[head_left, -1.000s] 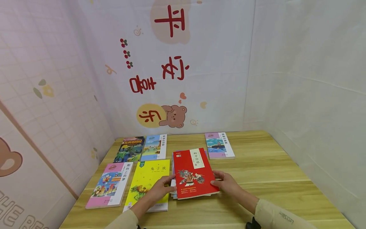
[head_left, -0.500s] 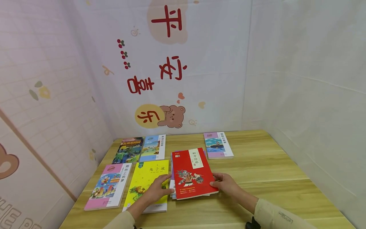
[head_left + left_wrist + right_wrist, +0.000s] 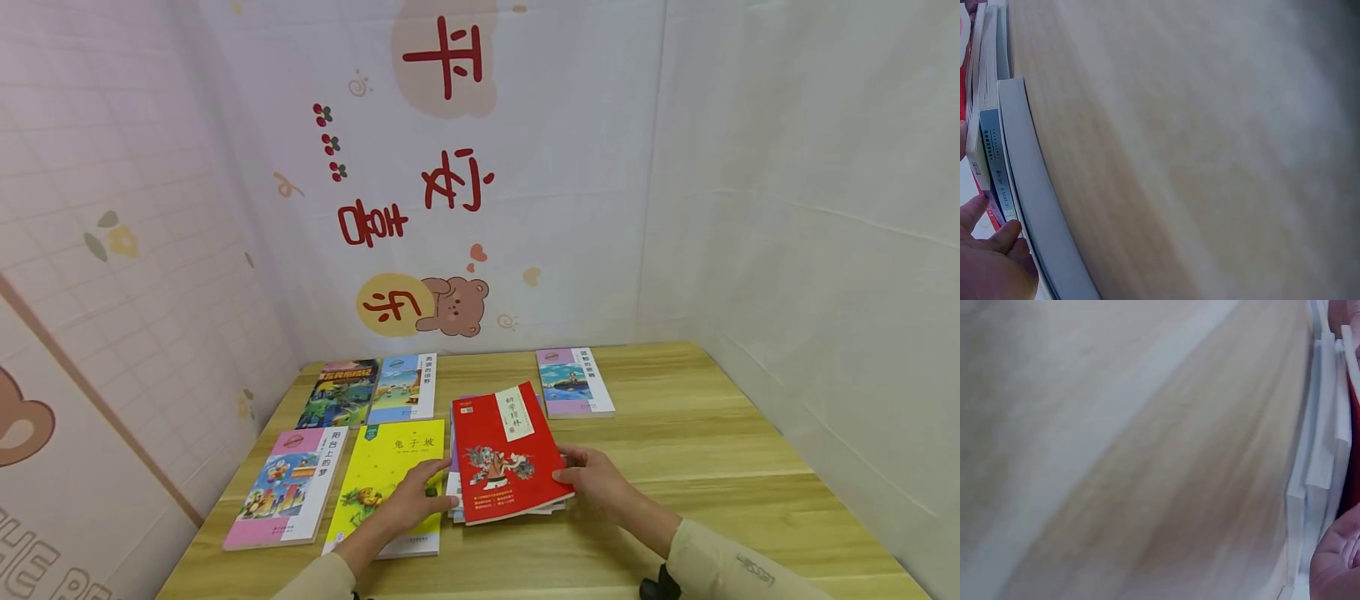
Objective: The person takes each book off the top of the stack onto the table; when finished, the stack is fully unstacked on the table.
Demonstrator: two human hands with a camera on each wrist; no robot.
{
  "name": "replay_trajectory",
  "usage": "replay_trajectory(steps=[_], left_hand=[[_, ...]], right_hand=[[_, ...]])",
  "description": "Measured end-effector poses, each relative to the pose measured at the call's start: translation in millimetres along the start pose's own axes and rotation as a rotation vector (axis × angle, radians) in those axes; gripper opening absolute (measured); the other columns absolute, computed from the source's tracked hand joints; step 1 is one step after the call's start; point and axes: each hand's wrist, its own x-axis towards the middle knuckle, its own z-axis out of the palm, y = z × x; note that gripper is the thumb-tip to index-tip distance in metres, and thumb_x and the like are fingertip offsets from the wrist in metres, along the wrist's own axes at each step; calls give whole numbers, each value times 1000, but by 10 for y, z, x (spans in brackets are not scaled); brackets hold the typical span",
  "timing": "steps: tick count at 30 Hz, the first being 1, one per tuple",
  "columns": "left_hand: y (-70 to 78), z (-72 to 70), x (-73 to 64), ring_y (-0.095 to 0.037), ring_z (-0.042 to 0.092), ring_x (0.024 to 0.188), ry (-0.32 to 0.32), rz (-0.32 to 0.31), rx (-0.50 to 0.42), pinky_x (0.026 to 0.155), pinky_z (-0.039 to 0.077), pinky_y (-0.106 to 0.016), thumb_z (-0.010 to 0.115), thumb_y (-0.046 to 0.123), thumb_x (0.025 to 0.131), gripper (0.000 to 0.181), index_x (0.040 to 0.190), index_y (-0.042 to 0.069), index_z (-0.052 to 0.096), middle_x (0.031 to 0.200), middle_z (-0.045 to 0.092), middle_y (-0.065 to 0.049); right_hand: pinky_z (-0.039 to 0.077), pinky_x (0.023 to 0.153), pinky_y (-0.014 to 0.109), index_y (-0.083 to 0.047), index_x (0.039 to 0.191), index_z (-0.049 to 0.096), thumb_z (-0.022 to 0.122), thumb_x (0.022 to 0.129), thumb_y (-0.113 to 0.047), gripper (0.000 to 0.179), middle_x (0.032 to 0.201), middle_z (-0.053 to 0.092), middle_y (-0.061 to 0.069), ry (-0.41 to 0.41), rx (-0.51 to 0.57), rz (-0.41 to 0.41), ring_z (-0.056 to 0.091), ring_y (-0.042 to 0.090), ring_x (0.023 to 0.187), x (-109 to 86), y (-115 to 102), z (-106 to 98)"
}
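A red book (image 3: 506, 454) lies slightly askew on top of a small stack of books, its right side a little raised. My right hand (image 3: 596, 483) pinches its right edge, with the thumb on the cover. On the other side, my left hand (image 3: 412, 500) has its fingers extended against the stack's left side, over part of a yellow book (image 3: 408, 442). The left wrist view shows those fingertips at the spines, one of them a blue spine (image 3: 997, 162). White page edges (image 3: 1319, 425) of the stacked books appear in the right wrist view. The red cover hides most of the lower books.
Left of the yellow book lies a pink-and-white book (image 3: 285, 487). Behind are a dark green picture book (image 3: 337, 396) and a blue book (image 3: 403, 387). Another book (image 3: 573, 383) with a lake picture lies behind right. Printed cloth walls (image 3: 570, 167) bound the wooden table (image 3: 712, 467).
The red book has tilted and turned slightly, with its far edge a little higher and more of the stack showing beneath its near right corner. My left fingers have drawn back from its cover.
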Motion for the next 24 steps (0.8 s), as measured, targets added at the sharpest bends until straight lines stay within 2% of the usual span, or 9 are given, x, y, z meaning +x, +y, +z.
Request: replay_trajectory(steps=[7,16,20,24], left_hand=[[2,-4,6,-44,30,140,2,9,0,108,28,-66,76,38,86,73,150,17,46,152,38,-17],[-29,2,14,-43,31,139,-3,-6,-1,107,29,-66,77,40,85,74,149,17,47,152,38,-16],[-17,2,9,-43,31,138,-4,-16,-10,107,29,-66,77,39,85,75,149,18,46,153,37,-17],[-1,6,4,-44,31,138,-4,-21,-16,107,29,-67,78,38,85,74,149,17,46,153,36,-17]], right_hand=[[59,77,49,7,146,40,64,92,-3,60,127,59,25,-71,155,11,69,32,92,-21,-72,-10],[56,83,51,6,150,33,62,92,-1,65,137,54,26,-190,232,21,69,33,99,-18,-125,-56],[56,84,50,7,150,31,62,91,2,66,138,53,26,-196,241,17,68,33,99,-27,-132,-51],[57,83,48,8,149,33,60,91,3,63,135,55,26,-163,231,27,68,32,98,-35,-118,-31]])
